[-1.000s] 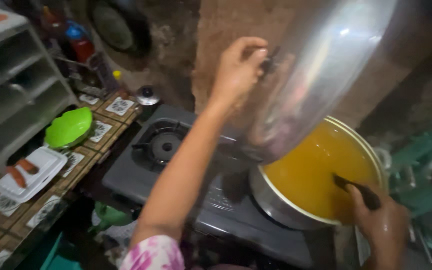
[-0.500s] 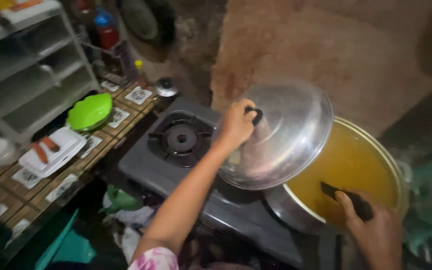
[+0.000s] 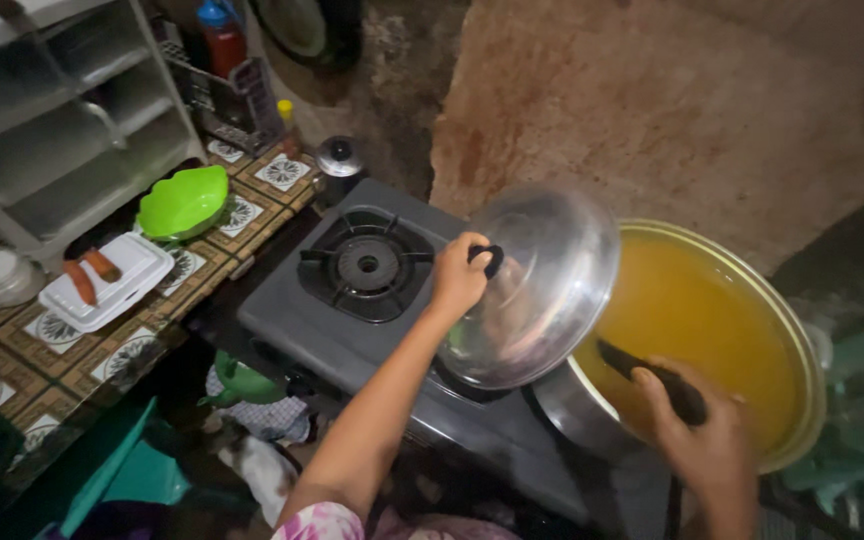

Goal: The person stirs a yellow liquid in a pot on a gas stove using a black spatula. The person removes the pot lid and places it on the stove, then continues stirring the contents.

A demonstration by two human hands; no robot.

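A big metal pot (image 3: 800, 330) full of yellow-orange liquid stands at the right end of a grey gas stove (image 3: 292, 318). My left hand (image 3: 460, 276) grips the black knob of a shiny metal lid (image 3: 542, 290), which is tilted and low over the pot's left rim. My right hand (image 3: 700, 440) holds a black-handled utensil (image 3: 652, 378) whose tip dips into the liquid at the pot's near edge.
The stove's left burner (image 3: 364, 264) is bare. To the left, a tiled counter (image 3: 62, 350) carries a green leaf-shaped dish (image 3: 184, 202), a white tray (image 3: 122, 285) with two carrots, and a small lidded pot (image 3: 339, 160). A metal shelf rack (image 3: 62, 120) stands behind.
My left hand has brought the lid down from high and nearly upright to a low tilt beside the pot. The right hand stays on the utensil in the liquid.
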